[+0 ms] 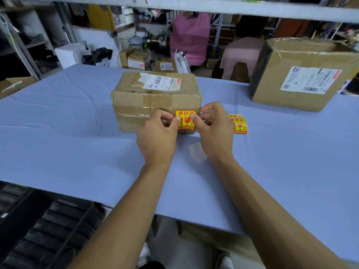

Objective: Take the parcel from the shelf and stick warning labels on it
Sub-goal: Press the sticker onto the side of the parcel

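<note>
Parcel [155, 100]: brown taped carton, centre of frame, on blue table [58, 142]. Warning label [185, 121]: yellow-red, against carton's near face, pinched at its left edge by left hand [157, 136] and at its right edge by right hand [214, 133]. Spare labels [240, 125]: just right of right hand. Second carton [303, 74]: upper right

A larger cardboard box [303, 74] with a white shipping label stood well off to the right of the hands and farther back on the blue table [68, 136]. Beyond the hands, past the table's far edge, several small cartons [136, 60] sat beside a person in pink [189, 37].
</note>
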Motion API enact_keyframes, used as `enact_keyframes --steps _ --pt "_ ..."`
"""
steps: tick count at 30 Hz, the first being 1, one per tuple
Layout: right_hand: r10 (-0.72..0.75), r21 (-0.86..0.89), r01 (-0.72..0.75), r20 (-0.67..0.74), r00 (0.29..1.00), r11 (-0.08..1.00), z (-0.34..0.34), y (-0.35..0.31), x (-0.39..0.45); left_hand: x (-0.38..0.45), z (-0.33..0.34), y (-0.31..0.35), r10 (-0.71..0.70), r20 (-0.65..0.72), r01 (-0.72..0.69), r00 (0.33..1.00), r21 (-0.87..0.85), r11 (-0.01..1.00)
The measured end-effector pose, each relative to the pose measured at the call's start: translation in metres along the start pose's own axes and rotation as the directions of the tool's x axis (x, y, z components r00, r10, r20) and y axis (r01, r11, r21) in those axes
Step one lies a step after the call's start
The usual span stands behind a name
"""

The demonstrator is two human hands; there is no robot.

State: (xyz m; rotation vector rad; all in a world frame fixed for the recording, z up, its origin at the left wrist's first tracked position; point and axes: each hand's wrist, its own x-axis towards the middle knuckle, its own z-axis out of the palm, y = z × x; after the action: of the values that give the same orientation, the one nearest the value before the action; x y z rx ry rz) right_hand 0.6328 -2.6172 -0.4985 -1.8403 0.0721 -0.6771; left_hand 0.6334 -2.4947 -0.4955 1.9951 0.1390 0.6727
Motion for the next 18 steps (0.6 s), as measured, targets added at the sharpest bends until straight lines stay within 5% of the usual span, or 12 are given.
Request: enact_keyframes --steps 11,15,18 --pt "-0.051 -0.077 0.05 -0.021 0.998 0.996 -0.001 0.0 0.0 -0.003 -0.005 0.005 0.016 -0.028 -0.012 0.999 0.117 0.993" --pt "-0.216 -0.198 0.24 0.136 0.967 0.95 -0.012 0.0 0.019 0.006 -0.012 0.0 0.376 -0.079 -0.347 0.923 0.251 0.904" --pt "-0.22 -0.174 0.267 0.251 0.943 0.948 -0.011 0.006 0.029 0.023 -0.011 -0.01 0.48 0.036 -0.453 0.876 0.397 0.798"
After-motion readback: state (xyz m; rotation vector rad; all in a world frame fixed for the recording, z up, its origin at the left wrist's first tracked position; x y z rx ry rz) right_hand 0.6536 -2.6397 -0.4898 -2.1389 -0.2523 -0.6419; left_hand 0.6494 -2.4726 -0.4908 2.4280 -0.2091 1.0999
